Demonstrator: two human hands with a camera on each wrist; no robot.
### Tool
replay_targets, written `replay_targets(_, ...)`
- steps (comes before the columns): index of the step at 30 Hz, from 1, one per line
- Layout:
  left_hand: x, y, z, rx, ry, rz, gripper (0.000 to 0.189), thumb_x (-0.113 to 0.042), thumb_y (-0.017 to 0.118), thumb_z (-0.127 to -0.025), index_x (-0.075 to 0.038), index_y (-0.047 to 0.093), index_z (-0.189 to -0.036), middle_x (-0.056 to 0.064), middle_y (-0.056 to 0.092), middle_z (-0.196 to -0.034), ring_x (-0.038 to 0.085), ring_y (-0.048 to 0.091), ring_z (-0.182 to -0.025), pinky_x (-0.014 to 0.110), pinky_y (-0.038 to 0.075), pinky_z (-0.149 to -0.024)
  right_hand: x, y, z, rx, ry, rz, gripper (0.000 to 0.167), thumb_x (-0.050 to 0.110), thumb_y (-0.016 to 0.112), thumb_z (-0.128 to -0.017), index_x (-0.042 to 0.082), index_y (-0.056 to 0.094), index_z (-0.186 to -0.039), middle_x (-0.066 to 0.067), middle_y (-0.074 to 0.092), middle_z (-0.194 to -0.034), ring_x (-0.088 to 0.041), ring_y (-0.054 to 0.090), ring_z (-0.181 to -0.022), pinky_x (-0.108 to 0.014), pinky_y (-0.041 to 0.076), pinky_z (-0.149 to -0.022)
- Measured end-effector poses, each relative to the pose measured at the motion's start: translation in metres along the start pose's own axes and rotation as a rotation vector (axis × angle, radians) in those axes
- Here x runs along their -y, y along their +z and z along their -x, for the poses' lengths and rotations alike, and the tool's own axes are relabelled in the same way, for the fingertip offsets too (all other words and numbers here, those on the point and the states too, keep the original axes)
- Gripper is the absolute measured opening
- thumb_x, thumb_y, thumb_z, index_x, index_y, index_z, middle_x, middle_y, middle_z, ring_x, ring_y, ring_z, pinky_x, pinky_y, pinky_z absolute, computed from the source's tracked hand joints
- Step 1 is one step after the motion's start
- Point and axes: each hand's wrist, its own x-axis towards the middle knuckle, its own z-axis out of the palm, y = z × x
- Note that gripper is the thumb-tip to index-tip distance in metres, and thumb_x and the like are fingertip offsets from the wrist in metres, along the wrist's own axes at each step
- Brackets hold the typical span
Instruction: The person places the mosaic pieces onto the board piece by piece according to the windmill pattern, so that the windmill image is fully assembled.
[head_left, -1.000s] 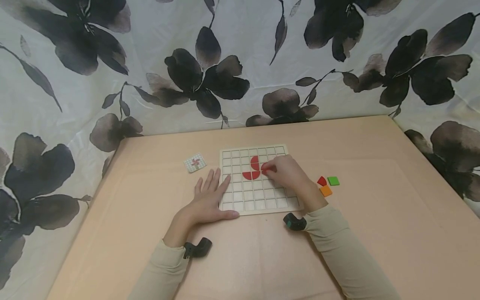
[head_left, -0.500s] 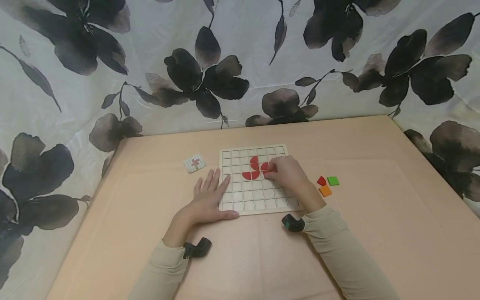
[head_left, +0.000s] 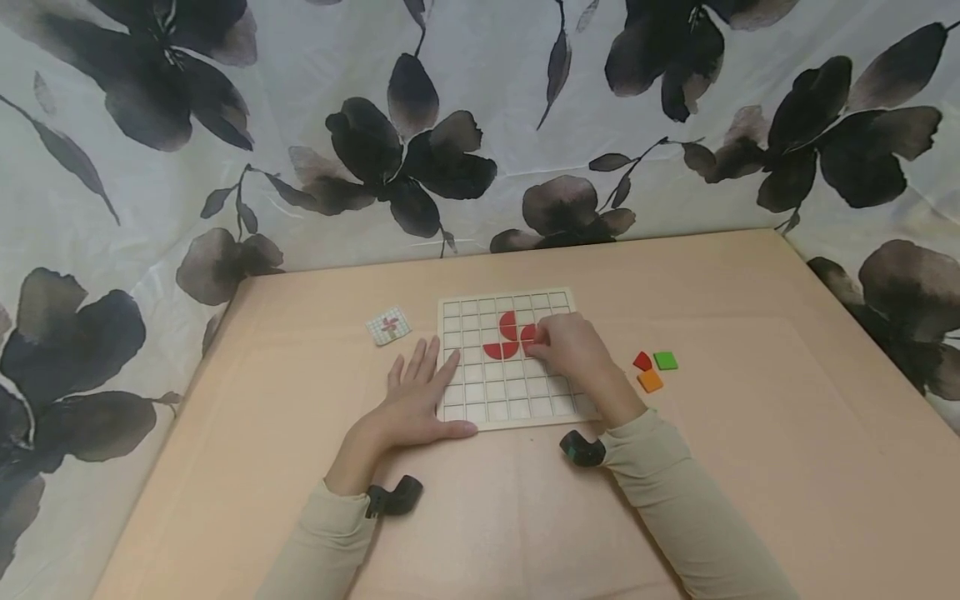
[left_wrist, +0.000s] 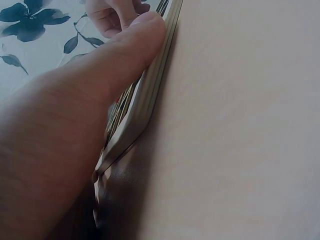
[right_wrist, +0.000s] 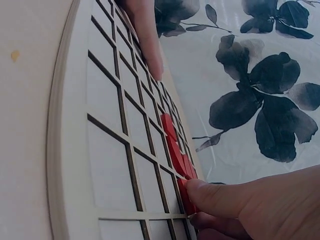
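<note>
A pale grid board lies on the table with red quarter-circle tiles set in its middle cells. My right hand reaches over the board's right side and pinches a red quarter-circle tile beside the others. Up close in the right wrist view, the thumb lies against that tile, while the other fingers are mostly hidden behind it. My left hand rests with spread, straight fingers at the board's left edge, its thumb along the near corner. From the left wrist, this thumb shows against the board's side.
Right of the board lie a loose red tile, a green square tile and an orange tile. A small card with a printed grid pattern sits left of it. Floral cloth hangs behind the table.
The right hand shifts slightly at the board, and more of the red tile at its fingertips shows than a second ago. The left hand stays in place.
</note>
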Motion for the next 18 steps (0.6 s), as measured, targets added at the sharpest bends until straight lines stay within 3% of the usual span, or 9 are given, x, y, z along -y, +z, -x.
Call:
replay_targets(6, 0.001, -0.002, 0.001, -0.006, -0.003, 0.002, 0.111, -0.077, 0.056, -0.073, -0.019, 0.009, -0.154, 0.014, -0.01, -0.16, 0.031, -0.014, -0.147, 0.059, -0.006, -0.113, 0.007, 0.001, 0.0, -0.022, 0.011, 0.032, 0.018, 0.027, 0.073, -0.084, 0.011, 0.067, -0.077, -0.003, 0.064, -0.069, -0.019, 0.055, -0.068, -0.026, 0.041, -0.06)
replay_targets(10, 0.002, -0.002, 0.001, -0.016, -0.003, 0.004, 0.111, -0.077, 0.056, -0.072, -0.019, 0.01, -0.154, 0.014, -0.009, -0.16, 0.031, -0.014, -0.147, 0.059, -0.006, -0.113, 0.003, -0.005, -0.001, -0.002, 0.019, -0.015, 0.015, 0.026, 0.071, -0.086, 0.011, 0.07, -0.086, -0.003, 0.067, -0.076, -0.02, 0.056, -0.073, -0.027, 0.044, -0.063)
replay_targets(15, 0.002, 0.001, 0.001, -0.014, -0.004, 0.009, 0.112, -0.079, 0.055, -0.072, -0.019, 0.01, -0.154, 0.013, -0.01, -0.16, 0.031, -0.014, -0.147, 0.059, -0.007, -0.113, -0.027, -0.031, -0.003, 0.056, -0.008, -0.048, 0.019, 0.023, 0.067, -0.088, 0.008, 0.069, -0.099, -0.008, 0.066, -0.086, -0.023, 0.055, -0.079, -0.03, 0.045, -0.067)
replay_targets(18, 0.002, 0.001, 0.001, -0.01, -0.004, 0.006, 0.112, -0.08, 0.054, -0.071, -0.02, 0.01, -0.154, 0.013, -0.01, -0.16, 0.031, -0.014, -0.147, 0.059, -0.007, -0.113, -0.055, -0.054, 0.0, 0.105, 0.026, -0.049, 0.019, 0.02, 0.063, -0.089, 0.008, 0.066, -0.103, -0.01, 0.063, -0.091, -0.024, 0.054, -0.079, -0.03, 0.045, -0.065)
